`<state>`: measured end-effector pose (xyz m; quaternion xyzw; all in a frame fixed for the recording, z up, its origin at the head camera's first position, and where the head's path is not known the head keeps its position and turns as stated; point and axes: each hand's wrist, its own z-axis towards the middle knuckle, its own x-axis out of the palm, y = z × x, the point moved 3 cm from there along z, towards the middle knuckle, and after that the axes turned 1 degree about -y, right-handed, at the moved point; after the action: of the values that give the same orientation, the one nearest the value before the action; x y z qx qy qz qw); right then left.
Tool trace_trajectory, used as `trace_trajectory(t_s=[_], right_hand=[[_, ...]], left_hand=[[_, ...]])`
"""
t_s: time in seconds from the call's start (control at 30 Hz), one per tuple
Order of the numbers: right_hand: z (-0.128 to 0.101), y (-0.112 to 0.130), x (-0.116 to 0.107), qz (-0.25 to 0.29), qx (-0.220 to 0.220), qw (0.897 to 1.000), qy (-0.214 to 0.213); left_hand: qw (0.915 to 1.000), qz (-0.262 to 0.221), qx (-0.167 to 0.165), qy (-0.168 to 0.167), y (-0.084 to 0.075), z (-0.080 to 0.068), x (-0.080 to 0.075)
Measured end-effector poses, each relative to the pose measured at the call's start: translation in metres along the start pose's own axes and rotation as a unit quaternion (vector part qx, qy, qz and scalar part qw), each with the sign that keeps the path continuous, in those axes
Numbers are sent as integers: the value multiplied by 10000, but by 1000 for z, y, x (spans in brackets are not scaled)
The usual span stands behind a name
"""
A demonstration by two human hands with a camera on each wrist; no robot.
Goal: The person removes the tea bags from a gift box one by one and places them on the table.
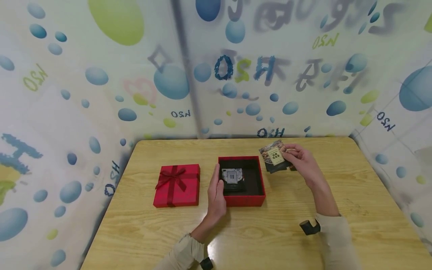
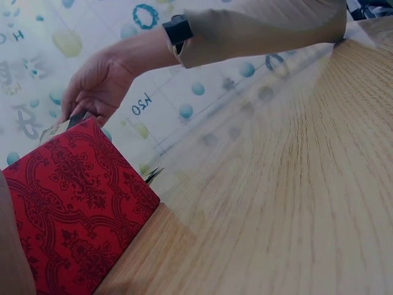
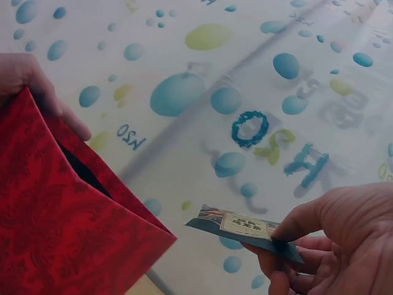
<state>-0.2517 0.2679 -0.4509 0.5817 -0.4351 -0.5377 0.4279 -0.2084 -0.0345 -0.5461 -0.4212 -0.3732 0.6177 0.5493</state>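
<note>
Left hand (image 1: 216, 193), fingers straight, rests against open red box (image 1: 244, 200) at frame centre; right hand (image 1: 303, 161) pinches a packet (image 1: 274, 156) (upper right).

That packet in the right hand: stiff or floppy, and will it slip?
The packet looks thin and flat in the right wrist view, so probably light and somewhat bendy. The right hand pinches it by one edge and it holds level, suggesting some stiffness. Its printed surface looks smooth, so it may be slippery.
</note>
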Motion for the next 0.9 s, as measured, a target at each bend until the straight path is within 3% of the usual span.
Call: trace_trajectory(t_s=[0.43, 0.67, 0.9], right_hand=[[5, -18, -34, 80, -14, 9994, -335], [3, -32, -56, 977, -271, 9929, -626], [5, -52, -83, 1148, -272, 9875, -1047]], left_hand=[[10000, -42, 39, -44, 0, 0, 0], [10000, -18, 19, -22, 0, -1, 0], [10000, -53, 20, -16, -3, -1, 1]])
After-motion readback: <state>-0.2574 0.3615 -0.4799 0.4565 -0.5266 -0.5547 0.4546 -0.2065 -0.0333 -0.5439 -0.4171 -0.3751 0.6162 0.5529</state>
